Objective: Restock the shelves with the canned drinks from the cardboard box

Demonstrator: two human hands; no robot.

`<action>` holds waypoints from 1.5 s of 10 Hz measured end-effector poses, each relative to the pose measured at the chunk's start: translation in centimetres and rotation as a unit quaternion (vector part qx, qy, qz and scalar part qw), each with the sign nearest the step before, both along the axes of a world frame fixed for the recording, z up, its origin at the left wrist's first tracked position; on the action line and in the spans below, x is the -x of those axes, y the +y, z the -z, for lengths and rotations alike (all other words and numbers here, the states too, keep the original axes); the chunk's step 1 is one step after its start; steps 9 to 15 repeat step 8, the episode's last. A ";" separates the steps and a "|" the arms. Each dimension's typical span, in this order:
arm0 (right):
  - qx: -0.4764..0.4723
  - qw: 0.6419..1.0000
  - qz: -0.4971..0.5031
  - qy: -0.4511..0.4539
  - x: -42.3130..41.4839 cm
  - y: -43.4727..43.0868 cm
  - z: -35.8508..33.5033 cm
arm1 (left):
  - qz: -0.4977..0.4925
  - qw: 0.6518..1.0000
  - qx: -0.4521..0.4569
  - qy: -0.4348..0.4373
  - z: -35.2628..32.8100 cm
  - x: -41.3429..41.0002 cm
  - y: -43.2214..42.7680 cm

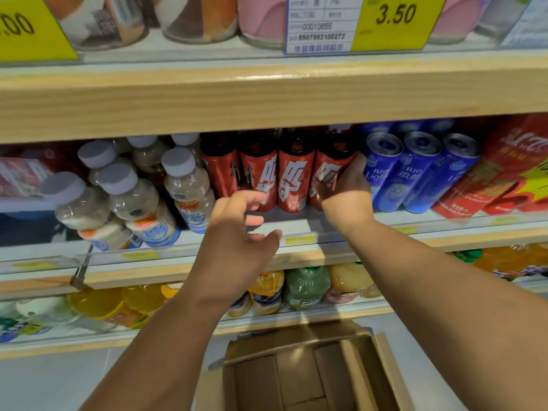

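Head view, 1 frame. Middle light-wood shelf [296,256] carried a front row of 4 tall red-and-black drink cans w/ large white characters [292,179]; more of the same behind, tops only. Characters too stylised to read.

Right hand [345,185]: grip wrapped on the rightmost red can [329,173], thumb side toward the neighbouring blue cans, fingers hidden behind the can. Can stood on the shelf, touching the next red can.

Left hand [237,229]: grip wide, fingers loosely curled, holding nothing; just in front of the shelf lip, below the 2nd red can.

Right of the red row: 3 slim blue cans marked "RIO", "Light" [415,170], then a red carton pack w/ yellow burst [504,173], text unreadable. Left: clear plastic bottles of pale milky drink w/ grey caps [130,200].

Upper shelf: yellow price tag "3.50" [396,14]; white label beside it read "00010855" [320,26].

Open brown cardboard box [296,378] on the floor below; visible part held no cans.
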State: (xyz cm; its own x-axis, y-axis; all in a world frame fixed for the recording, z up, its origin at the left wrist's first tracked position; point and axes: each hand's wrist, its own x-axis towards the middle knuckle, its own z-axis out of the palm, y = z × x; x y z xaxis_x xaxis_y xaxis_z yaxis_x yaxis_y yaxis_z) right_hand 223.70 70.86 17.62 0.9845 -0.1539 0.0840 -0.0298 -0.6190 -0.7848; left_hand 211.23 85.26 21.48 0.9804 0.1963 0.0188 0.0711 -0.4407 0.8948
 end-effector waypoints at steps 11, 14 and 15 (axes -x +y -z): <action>0.172 0.979 -0.071 -0.078 0.7 -2.3 -2.1 | -0.013 0.999 -0.013 0.035 -1.8 -0.6 -0.3; 0.172 0.979 -0.071 -0.078 0.7 -2.3 -2.1 | -0.013 0.999 -0.013 0.035 -1.8 -0.6 -0.3; 0.172 0.979 -0.071 -0.078 0.7 -2.3 -2.1 | -0.013 0.999 -0.013 0.035 -1.8 -0.6 -0.3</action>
